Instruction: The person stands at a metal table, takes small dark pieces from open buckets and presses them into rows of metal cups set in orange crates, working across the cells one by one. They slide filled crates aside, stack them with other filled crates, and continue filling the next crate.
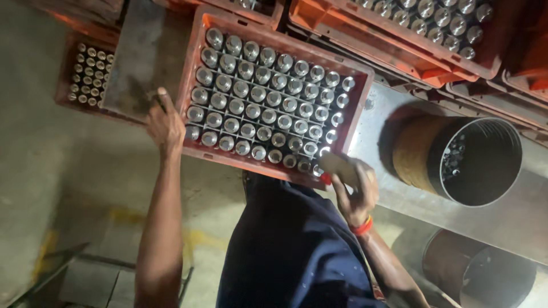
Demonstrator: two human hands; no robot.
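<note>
My left hand (164,122) grips the left edge of a red plastic crate (273,165), fingers curled over its rim. My right hand (355,188) clasps the crate's near right corner. Crate sits at waist height, packed w/ rows of shiny metal cylinders (268,97) in a grid. More red crates (399,57) behind; open metal drum (474,162) to the right.

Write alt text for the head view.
A person's left hand and right hand hold opposite ends of a red crate packed with rows of shiny metal cylinders. More filled crates sit beyond, and a dark drum stands at right.
</note>
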